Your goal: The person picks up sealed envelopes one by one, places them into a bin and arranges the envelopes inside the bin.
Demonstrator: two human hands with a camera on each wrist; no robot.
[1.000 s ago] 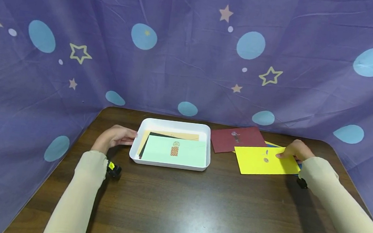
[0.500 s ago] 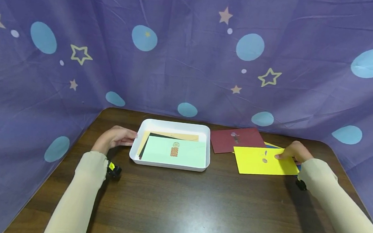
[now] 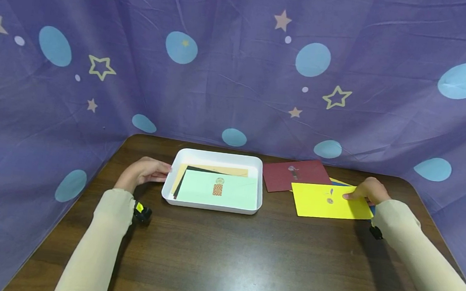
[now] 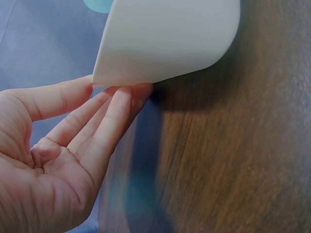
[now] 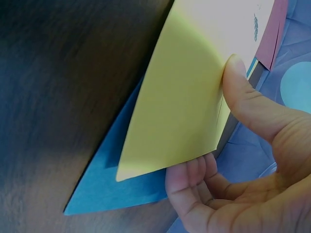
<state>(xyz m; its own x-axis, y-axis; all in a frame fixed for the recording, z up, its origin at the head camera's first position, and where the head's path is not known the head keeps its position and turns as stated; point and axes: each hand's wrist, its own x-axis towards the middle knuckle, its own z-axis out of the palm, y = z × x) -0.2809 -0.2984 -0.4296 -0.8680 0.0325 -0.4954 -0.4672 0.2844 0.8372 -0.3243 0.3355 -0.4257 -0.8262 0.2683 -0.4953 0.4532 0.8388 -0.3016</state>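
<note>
My left hand (image 3: 146, 173) reaches to the left side of a white tray (image 3: 212, 207). In the left wrist view its fingers (image 4: 112, 116) are nearly straight against the outer wall, with the thumb at the rim. Inside the tray a mint-green envelope (image 3: 196, 186) with a seal sticker lies over black and cream ones. My right hand (image 3: 368, 189) pinches a yellow envelope (image 3: 313, 203) by its right end, thumb on top and fingers underneath. Below it shows a blue envelope (image 5: 112, 191), and a dark red envelope (image 3: 313, 173) lies behind to the left.
The brown wooden table (image 3: 223, 260) extends toward me in front of the tray and envelopes. A purple cloth (image 3: 230, 85) with stars and blue spots hangs right behind the table's back edge and along its sides.
Almost nothing differs. The yellow envelope and my right hand have shifted very slightly left, while the left hand and tray stay in place.
</note>
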